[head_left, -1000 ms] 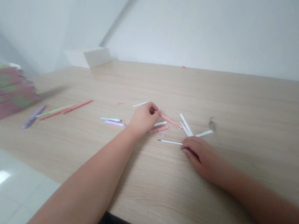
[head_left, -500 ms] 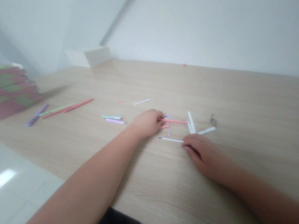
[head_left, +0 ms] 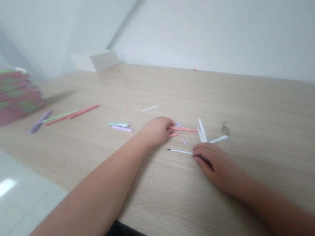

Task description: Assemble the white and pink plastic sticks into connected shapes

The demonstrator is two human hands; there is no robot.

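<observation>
Coral-pink tube in your left hand: your curled fingers grip its left end, low over the middle of the wood-grain table, its right end at some white sticks. Your right hand rests just beside those, thumb and fingers closed on a white pen refill, dark tip pointing left.
</observation>
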